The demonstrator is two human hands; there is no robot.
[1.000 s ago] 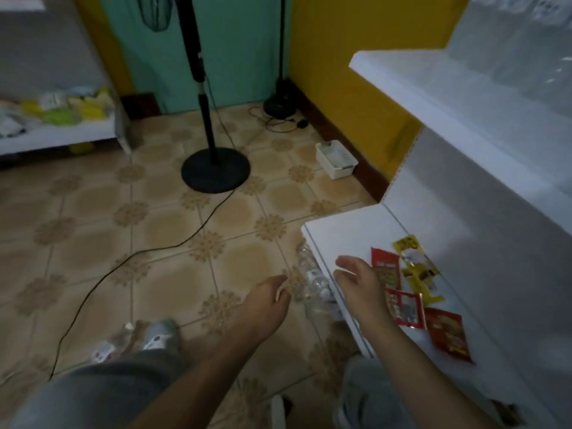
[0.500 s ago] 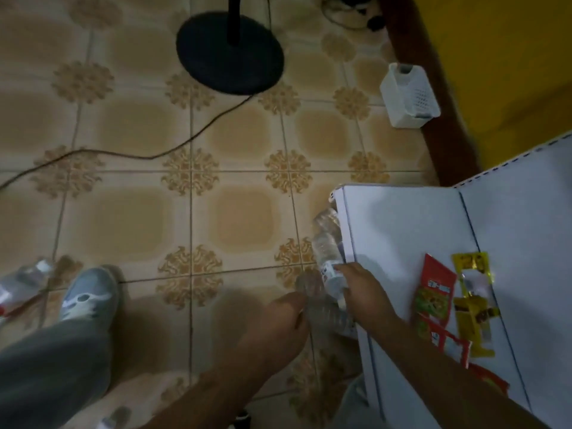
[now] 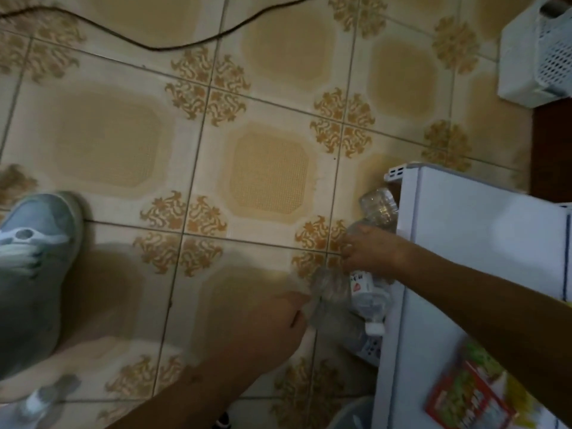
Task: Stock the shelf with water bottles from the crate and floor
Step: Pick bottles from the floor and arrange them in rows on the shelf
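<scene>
At the far left a grey shoe (image 3: 34, 243) stands on the tiled floor (image 3: 102, 134), and below it a small bottle (image 3: 40, 400) lies on the tiles, too blurred to describe well. A dark cable (image 3: 173, 46) runs across the top of the floor.

Near the middle, the left hand (image 3: 272, 320) reaches to the right with its fingers curled; its fingertips touch a clear bottle (image 3: 328, 301) (the blur makes it hard to say if they really grip it, so I cannot tell). Just beside this one, the right hand (image 3: 371, 252) comes down over a labelled bottle (image 3: 366, 292), its fingers curled round the upper part of the body, and the white cap points toward the bottom of the view. Another clear bottle (image 3: 379, 209) lies above the right hand, against the edge of the white shelf (image 3: 479, 227).

On the shelf, at the lower right, lies a red snack packet (image 3: 464, 400). A white perforated basket (image 3: 538, 54) stands on the floor in the top right corner.
</scene>
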